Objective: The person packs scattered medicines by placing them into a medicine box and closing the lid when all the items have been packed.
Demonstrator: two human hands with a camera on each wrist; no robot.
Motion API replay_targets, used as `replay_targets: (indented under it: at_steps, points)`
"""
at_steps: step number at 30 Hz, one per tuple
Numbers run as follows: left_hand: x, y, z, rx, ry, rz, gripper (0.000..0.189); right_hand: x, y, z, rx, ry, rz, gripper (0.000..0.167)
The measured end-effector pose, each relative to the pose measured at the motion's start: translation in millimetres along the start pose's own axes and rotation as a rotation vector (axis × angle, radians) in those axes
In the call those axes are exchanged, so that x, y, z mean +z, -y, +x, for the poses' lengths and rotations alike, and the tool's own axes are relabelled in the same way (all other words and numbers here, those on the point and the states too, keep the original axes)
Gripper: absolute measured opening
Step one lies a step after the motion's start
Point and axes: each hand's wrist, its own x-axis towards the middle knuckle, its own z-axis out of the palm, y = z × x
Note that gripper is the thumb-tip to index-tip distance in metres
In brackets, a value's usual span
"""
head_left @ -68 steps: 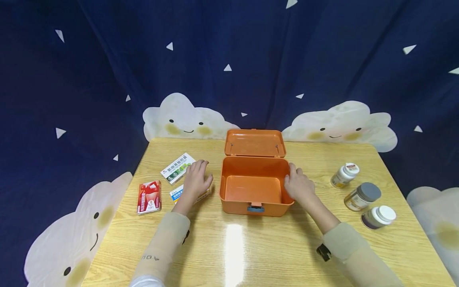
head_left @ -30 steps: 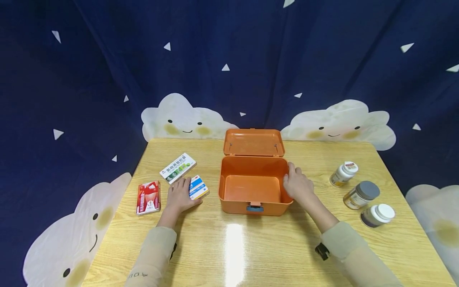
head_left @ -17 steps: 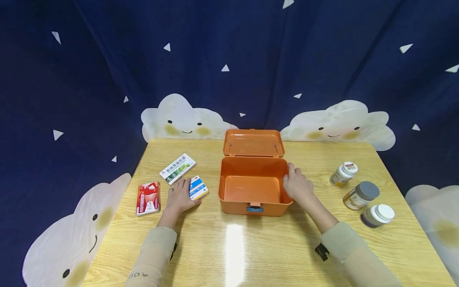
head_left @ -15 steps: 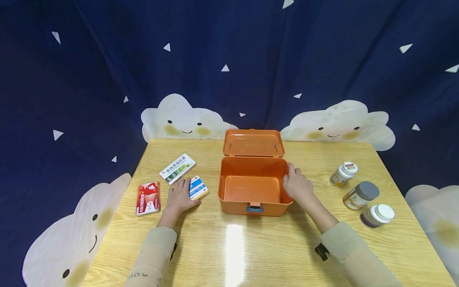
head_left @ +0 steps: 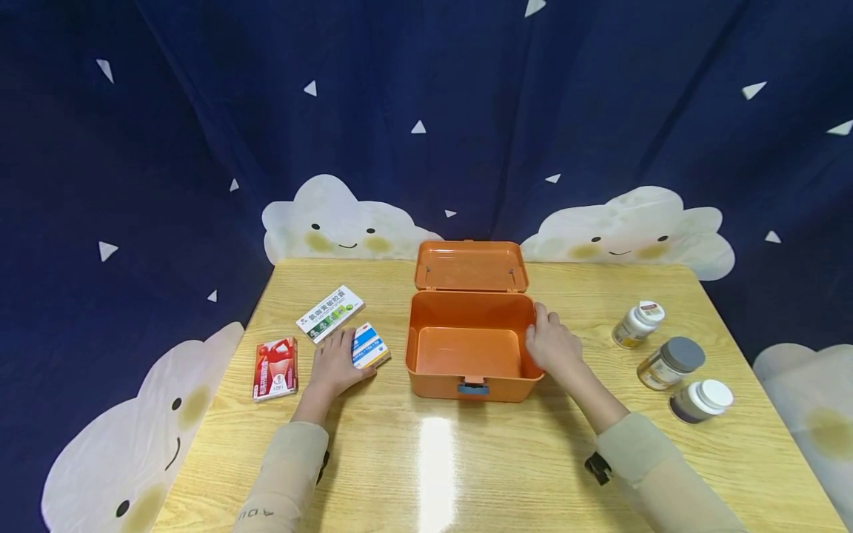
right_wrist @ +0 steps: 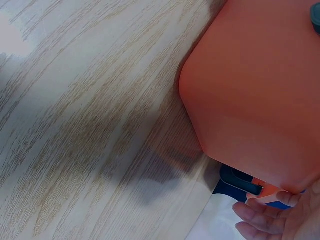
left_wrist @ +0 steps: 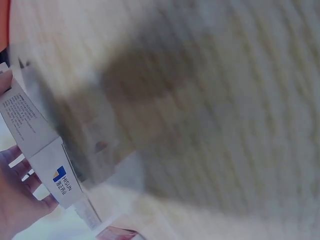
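My left hand [head_left: 335,363] grips a small blue-and-white medicine box [head_left: 369,348] on the left side of the table, its palm covering part of the box. In the left wrist view, the thumb and fingers lie on opposite sides of this medicine box [left_wrist: 42,145], whose end reads HISUN. An orange storage box [head_left: 473,389] with a blue front latch stands at the middle, lid raised and nothing inside. My right hand [head_left: 554,343] holds its right wall at the rim, thumb on the inner side. The right wrist view shows the storage box's [right_wrist: 260,90] outer wall beside the fingers.
A white-and-green medicine box [head_left: 330,313] lies just beyond my left hand, and a red medicine box [head_left: 275,368] to its left. On the right stand a white bottle [head_left: 638,324], a grey-capped jar [head_left: 671,363] and a white-capped jar [head_left: 701,401]. A dark blue curtain [head_left: 426,96] hangs behind the table.
My left hand came back toward me and left from above the boxes and took hold of the blue-and-white medicine box, which has just tilted slightly. My right hand has stayed on the storage box's rim.
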Motion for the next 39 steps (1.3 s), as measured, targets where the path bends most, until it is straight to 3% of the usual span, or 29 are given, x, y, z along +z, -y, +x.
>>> replay_targets:
  at_steps: [7, 14, 21, 27, 39]
  points:
    - [-12.5, -9.1, 4.9, 0.011, -0.071, -0.045, 0.095, 1, 0, 0.1, 0.001, -0.012, 0.005, 0.049]
    - [-33.9, -25.0, 11.2, 0.019, -0.143, -0.076, 0.095, 0, 0, 0.3, 0.002, -0.006, 0.008, 0.049]
    - [-54.5, -43.8, 17.0, 0.073, -0.209, -0.144, 0.094, 0, 0, 0.2, 0.0, -0.007, 0.011, 0.048]
    - [-69.4, -64.3, 21.0, 0.12, -0.211, -0.155, 0.093, 1, 0, -0.6, 0.005, -0.01, 0.021, 0.046]
    - [-88.7, -114.6, 28.6, 0.258, -0.165, -0.08, 0.091, 0, 0, -0.5, 0.0, -0.01, 0.02, 0.045]
